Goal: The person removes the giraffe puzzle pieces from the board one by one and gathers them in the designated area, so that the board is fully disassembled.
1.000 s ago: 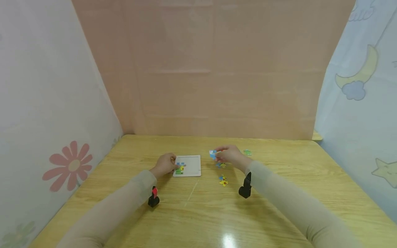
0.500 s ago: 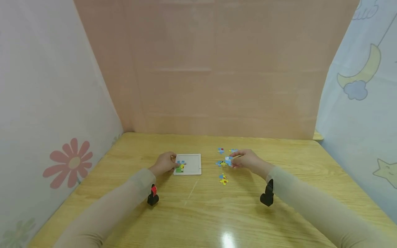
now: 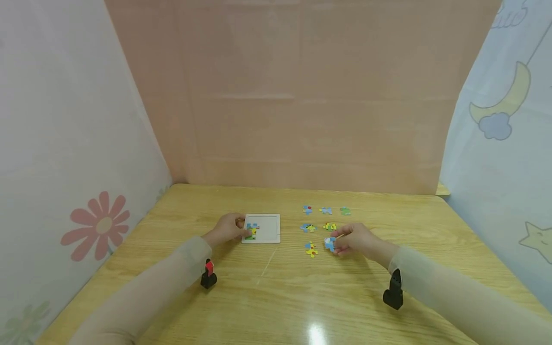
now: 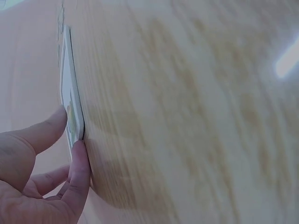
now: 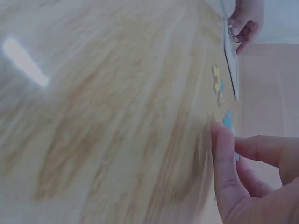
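My left hand [image 3: 227, 227] grips the left edge of a white square puzzle tray [image 3: 269, 230], its thumb over the top and its fingers at the side. A few joined green, yellow and blue pieces [image 3: 252, 231] lie in the tray's lower left part, partly covered by the thumb. Right of the tray, my right hand [image 3: 356, 241] pinches a blue and white jigsaw piece [image 3: 329, 243] low over the table. In the right wrist view fingers [image 5: 225, 154] hide most of that piece.
Several loose jigsaw pieces lie near the right hand: a yellow one [image 3: 311, 249], a blue-yellow one [image 3: 308, 228], a yellow-green one [image 3: 330, 226]. Behind them is a row with a green piece [image 3: 345, 211] at its right end. A tan backdrop [image 3: 293, 143] stands behind the table.
My right hand has carried the blue and white piece right and towards me, uncovering pieces behind it. My left hand has stayed at the tray.
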`<state>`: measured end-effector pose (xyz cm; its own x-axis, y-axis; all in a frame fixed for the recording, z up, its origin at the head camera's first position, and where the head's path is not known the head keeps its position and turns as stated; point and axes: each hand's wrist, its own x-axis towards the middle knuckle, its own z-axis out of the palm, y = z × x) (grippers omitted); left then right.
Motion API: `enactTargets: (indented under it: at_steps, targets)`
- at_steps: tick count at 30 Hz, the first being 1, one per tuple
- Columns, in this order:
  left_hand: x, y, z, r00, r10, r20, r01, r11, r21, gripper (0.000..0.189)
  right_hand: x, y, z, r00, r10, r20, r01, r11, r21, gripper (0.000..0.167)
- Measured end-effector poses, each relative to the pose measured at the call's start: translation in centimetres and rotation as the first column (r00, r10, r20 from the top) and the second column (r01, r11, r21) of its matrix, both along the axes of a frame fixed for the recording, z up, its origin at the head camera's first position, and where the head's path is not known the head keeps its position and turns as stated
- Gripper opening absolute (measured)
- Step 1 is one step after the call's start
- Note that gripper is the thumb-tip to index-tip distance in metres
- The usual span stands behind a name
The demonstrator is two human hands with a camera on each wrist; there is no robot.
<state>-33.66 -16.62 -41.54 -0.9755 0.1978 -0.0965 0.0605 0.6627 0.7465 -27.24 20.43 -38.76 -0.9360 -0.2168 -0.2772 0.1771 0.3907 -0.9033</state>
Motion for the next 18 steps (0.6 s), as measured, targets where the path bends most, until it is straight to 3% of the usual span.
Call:
enactTargets:
  at_steps: [7,14,18]
  targets:
    - [0.54,0.25,0.57,1.0,0.019,0.022,-0.019,1.0,0.0,0.061,0.35,0.28,-0.41,0.999,-0.026,-0.02,0.028,0.996,0.087,0.031]
    - [0.84,0.21,0.8,0.999,0.021,0.027,-0.021,1.0,-0.01,0.057,0.66,-0.04,-0.36,0.998,-0.055,0.034,0.051,0.994,0.099,0.029]
    - [0.76,0.08,0.68,1.0,0.008,0.011,-0.008,1.0,-0.009,0.059,0.95,-0.22,-0.08,0.999,-0.05,0.021,0.047,0.991,0.127,0.028]
